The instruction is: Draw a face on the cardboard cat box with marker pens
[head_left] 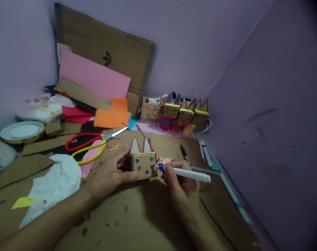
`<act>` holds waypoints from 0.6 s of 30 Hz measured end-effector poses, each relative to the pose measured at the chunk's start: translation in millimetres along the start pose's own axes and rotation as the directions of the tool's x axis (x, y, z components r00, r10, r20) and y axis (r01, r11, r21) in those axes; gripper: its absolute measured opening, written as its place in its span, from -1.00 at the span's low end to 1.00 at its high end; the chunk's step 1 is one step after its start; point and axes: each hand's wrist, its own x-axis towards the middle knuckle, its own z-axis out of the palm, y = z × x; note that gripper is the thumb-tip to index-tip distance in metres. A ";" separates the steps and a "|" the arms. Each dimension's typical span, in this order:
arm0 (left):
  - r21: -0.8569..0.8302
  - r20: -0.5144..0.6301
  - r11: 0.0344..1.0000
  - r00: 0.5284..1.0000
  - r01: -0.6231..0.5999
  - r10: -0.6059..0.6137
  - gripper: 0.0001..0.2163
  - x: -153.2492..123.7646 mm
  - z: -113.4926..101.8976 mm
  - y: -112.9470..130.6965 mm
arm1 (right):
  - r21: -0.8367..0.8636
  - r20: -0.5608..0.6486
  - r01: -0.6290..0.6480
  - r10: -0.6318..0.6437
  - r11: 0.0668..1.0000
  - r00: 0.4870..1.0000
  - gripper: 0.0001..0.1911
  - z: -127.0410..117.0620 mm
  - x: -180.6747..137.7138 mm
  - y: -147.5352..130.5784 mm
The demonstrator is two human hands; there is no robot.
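Note:
My left hand [112,172] is closed on the left side of a small cardboard box [143,165] with a face on it. Two pointed ears stand on its top, and dark eyes and purple spots mark its front. Between the fingers of my right hand [183,181] is a white felt-tip pen [191,173] with a blue end. Its tip reaches the right edge of the box's face; whether it touches cannot be made out. Just behind the right hand lies a colourful patterned piece [164,160], partly hidden by it.
Scissors [103,141] with red and yellow handles lie open at the left, near crumpled white tissue [56,184]. Several similar eared figures [186,115] stand at the back beside a basket of pens [150,111]. A dark marker [184,154] and capped pens [205,153] lie right.

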 end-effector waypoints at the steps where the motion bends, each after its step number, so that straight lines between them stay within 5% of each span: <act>1: -0.009 0.011 1.000 1.000 0.007 -0.006 -0.38 0.0 -0.1 0.0 | 0.000 0.001 -0.001 0.001 1.000 1.000 -0.84 0.3 0.0 -0.1; 18: -0.039 0.012 0.999 1.000 0.007 -0.006 -0.36 0.6 1.2 1.1 | -0.006 0.003 -0.021 0.021 1.000 1.000 -0.80 0.2 0.2 1.1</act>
